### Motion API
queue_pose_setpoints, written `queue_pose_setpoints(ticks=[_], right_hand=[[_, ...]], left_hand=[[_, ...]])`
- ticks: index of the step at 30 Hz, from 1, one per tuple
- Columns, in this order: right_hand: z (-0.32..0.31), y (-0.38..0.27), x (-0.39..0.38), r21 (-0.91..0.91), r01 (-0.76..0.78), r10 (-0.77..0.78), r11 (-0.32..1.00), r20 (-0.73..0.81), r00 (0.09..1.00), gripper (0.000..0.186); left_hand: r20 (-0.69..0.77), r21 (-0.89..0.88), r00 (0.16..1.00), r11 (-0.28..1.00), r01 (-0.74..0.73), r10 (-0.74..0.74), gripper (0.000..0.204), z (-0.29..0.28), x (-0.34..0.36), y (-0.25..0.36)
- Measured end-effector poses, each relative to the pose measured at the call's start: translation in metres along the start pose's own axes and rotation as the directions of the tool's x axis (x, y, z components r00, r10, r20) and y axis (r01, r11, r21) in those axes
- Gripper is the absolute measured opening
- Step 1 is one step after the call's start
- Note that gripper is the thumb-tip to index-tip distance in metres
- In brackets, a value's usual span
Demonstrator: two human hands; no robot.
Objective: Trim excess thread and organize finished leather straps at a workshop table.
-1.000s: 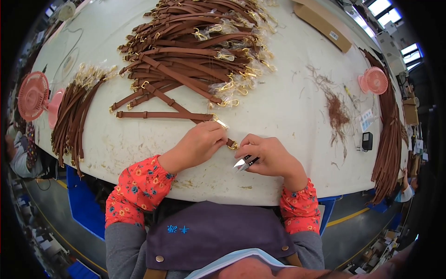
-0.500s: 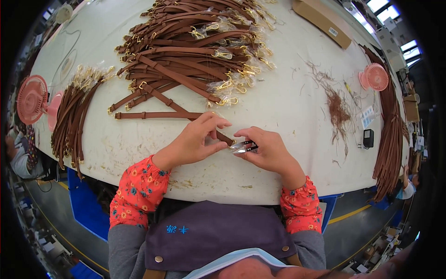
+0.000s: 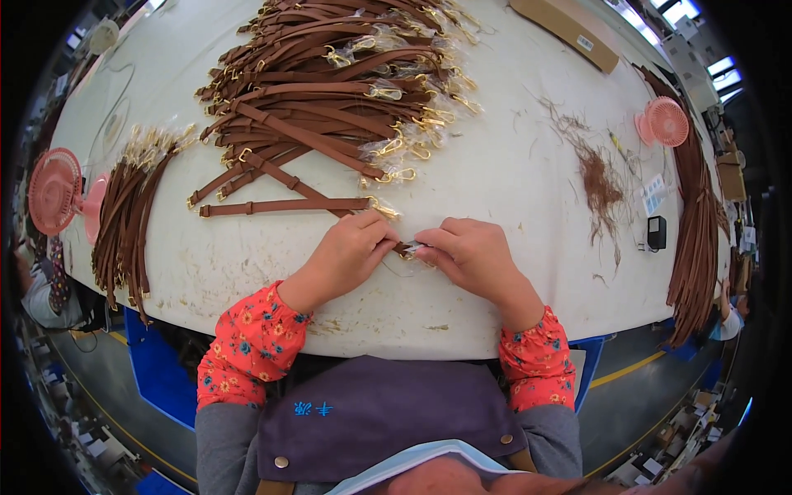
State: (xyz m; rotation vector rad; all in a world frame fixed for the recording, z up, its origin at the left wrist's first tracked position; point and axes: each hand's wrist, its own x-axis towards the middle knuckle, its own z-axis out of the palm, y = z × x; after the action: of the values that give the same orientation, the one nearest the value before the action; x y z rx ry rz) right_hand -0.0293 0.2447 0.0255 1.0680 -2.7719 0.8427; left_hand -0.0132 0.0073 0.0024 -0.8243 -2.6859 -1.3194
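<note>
A brown strap [image 3: 285, 176] with a gold buckle at its far end slants down to my left hand [image 3: 351, 252]. My left fingers are closed on it in a pinch, and its near end [image 3: 402, 248] pokes out past them. My right hand [image 3: 478, 260] is closed, its thumb and fingertips pinched at that end. A small pale piece shows at the fingertips; what it is, and whatever the palm holds, I cannot make out. Clear film and a bit of gold metal lie just below. Another brown strap [image 3: 285, 206] with a gold clasp [image 3: 384, 209] lies beyond my left hand.
A big pile of brown straps [image 3: 322, 103] covers the far middle of the table [image 3: 528, 198]. A smaller bundle [image 3: 128, 223] and a pink fan [image 3: 56, 191] are at left. On the right are brown scraps [image 3: 601, 183], a black adapter [image 3: 657, 233], another fan [image 3: 664, 122] and long strips [image 3: 693, 239].
The snips seen in my right hand have dropped from sight. My right fingers have closed in at the strap's end, and my left fingers have tightened. The other strap's gold clasp has come into view.
</note>
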Motion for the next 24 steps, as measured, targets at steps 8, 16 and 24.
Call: queue_pose_setpoints(ticks=[8,16,24], right_hand=[[0.009,-0.002,-0.001,-0.110,0.041,-0.045,0.993,-0.040,0.998,0.016],[0.011,-0.001,-0.002,-0.112,0.041,-0.046,0.993,-0.042,0.998,0.016],[0.013,-0.001,0.000,-0.109,0.041,-0.047,0.993,-0.052,0.998,0.015]], left_hand=[[0.035,0.164,0.999,0.985,-0.047,0.042,0.015,0.004,0.000,0.003],[0.089,-0.388,0.932,0.849,0.358,-0.352,0.017,-0.012,0.002,0.013],[0.009,0.067,0.998,0.996,-0.067,0.067,0.017,-0.001,-0.001,0.001]])
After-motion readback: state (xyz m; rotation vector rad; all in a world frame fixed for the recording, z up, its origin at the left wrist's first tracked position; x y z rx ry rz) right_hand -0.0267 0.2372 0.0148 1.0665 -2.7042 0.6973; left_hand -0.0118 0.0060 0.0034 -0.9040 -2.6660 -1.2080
